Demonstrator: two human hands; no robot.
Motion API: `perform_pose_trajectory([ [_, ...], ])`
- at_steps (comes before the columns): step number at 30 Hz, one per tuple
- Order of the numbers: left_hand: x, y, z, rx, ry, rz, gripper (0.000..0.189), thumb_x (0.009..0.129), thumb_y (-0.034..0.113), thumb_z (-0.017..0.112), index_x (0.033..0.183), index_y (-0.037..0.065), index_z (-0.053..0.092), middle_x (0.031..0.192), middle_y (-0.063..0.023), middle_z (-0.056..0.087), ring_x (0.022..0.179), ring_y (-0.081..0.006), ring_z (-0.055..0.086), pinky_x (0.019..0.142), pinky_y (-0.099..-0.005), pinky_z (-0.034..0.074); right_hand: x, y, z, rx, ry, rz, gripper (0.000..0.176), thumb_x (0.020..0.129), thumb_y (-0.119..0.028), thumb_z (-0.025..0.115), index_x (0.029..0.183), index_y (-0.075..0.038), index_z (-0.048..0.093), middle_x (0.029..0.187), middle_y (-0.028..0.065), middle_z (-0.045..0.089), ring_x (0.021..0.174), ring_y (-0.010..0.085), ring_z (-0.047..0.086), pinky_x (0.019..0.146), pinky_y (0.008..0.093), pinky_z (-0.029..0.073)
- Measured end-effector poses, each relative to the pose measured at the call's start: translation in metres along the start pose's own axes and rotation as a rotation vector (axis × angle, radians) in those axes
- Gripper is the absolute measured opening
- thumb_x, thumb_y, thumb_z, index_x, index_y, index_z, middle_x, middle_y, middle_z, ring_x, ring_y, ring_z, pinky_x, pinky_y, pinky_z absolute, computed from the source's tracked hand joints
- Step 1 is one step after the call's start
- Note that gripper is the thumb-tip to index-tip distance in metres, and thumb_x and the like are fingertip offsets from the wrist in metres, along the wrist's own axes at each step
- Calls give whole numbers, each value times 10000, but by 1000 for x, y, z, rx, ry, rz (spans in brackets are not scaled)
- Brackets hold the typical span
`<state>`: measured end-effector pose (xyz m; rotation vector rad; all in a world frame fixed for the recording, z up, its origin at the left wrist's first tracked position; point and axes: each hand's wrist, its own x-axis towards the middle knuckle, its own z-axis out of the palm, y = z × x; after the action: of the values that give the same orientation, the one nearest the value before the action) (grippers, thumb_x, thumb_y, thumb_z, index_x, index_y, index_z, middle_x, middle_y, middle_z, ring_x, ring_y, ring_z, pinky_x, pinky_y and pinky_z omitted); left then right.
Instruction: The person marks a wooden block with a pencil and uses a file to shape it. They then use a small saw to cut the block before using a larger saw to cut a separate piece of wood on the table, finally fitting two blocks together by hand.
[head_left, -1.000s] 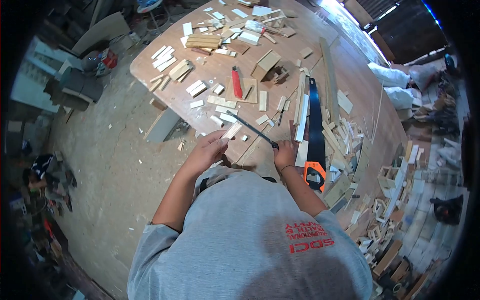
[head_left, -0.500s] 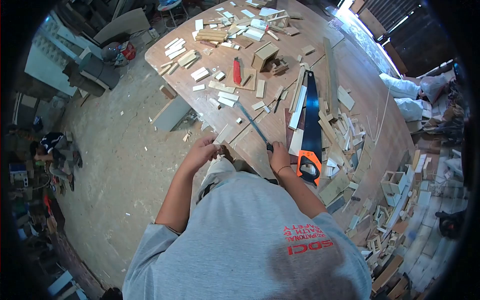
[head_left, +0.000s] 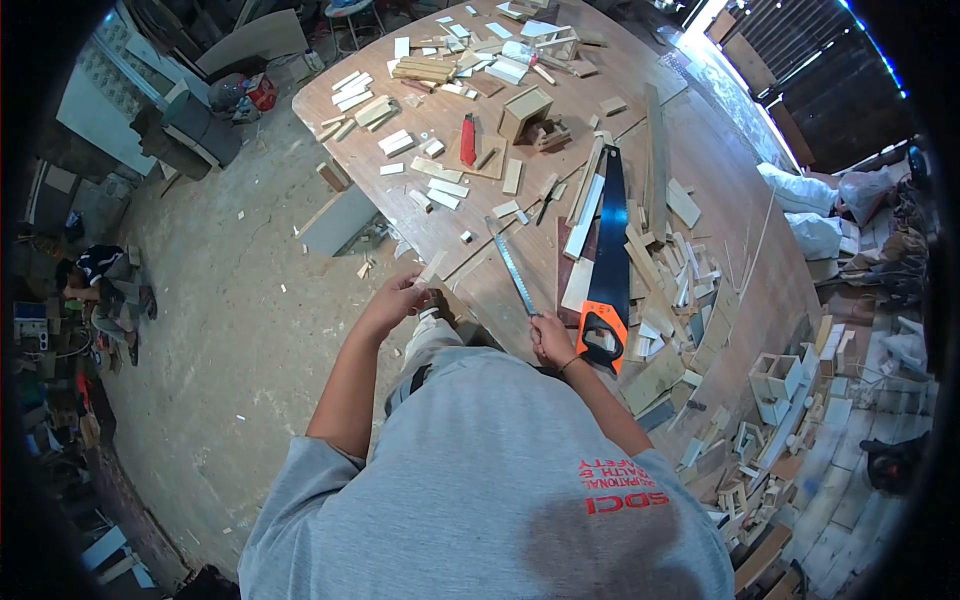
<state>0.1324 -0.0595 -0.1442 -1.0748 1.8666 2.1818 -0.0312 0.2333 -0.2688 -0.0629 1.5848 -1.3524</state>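
Head | L fingers [head_left: 408, 281]: hold wood pc [head_left: 431, 268] | R fingers [head_left: 541, 329]: hold blade [head_left: 513, 268] | shirt [head_left: 470, 450]: red "SDCI"

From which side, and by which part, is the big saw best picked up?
Probably by its orange-rimmed handle, coming from the near side: the looped opening should let fingers through, and it lies at the near end, while the dark blade points away.

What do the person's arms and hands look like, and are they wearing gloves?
No gloves: the left hand and right hand are bare. A thin, dark bracelet circles the right wrist. Short grey sleeves leave both forearms uncovered.
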Motion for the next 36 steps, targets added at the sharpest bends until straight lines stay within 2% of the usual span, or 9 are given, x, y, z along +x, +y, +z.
perform_pose_trajectory([
  [2,15,-21,-1,18,31,-53,313,939,201,495,1212,64,562,849,-38,620,715,-129,574,650,-273,461,-11,-5,4,43,15,-83,194,945,-236,523,888,-52,532,569,-2,447,397,79,375,356,248,268],
  [5,33,-53,3,60,75,-68,239,940,253,502,995,48,612,775,-30,598,623,-107,512,562,-269,425,-14,4,3,-37,67,-130,238,974,-256,473,968,-27,535,540,-5,405,381,89,366,359,233,303],
  [9,74,-120,-1,243,116,65,336,924,297,518,961,-13,644,763,-70,646,689,-181,590,653,-336,477,-24,1,9,-110,129,-163,229,965,-252,496,916,-34,544,534,-12,422,396,79,386,380,229,312],
  [13,85,-125,4,319,92,33,323,902,305,575,956,-4,650,740,-60,646,657,-161,589,622,-318,467,-30,-14,15,-231,132,-168,217,961,-236,509,867,-42,529,540,-10,454,418,70,419,397,228,318],
  [18,97,-131,-8,288,-94,17,278,863,282,667,888,7,644,715,-46,644,606,-126,588,571,-294,466,-28,-33,25,-270,77,-129,212,959,-234,512,869,-43,530,558,-16,465,445,68,436,418,231,331],
  [20,101,-130,-8,240,-146,15,300,886,305,629,905,6,638,716,-54,641,610,-137,592,577,-298,473,-27,-37,29,-417,89,-251,205,956,-230,516,882,-41,542,573,-20,466,474,62,440,437,235,343],
  [23,104,-122,-6,348,-127,33,342,904,343,584,932,5,635,723,-76,634,633,-170,600,597,-326,479,-25,-38,34,-439,76,-288,203,955,-229,518,889,-39,549,585,-21,468,500,57,444,454,237,351],
  [28,114,-119,-6,476,-150,21,407,898,387,561,996,-2,627,792,-129,649,706,-230,625,675,-379,496,-36,-47,42,-400,55,-197,205,958,-231,514,891,-41,549,588,-23,465,509,57,446,465,233,354],
  [36,120,-121,0,381,-152,-69,440,895,389,569,1062,-15,617,853,-137,667,689,-222,644,637,-359,516,-32,-34,36,-374,52,-197,190,954,-218,521,890,-42,549,608,-20,471,521,62,449,481,233,361],
])
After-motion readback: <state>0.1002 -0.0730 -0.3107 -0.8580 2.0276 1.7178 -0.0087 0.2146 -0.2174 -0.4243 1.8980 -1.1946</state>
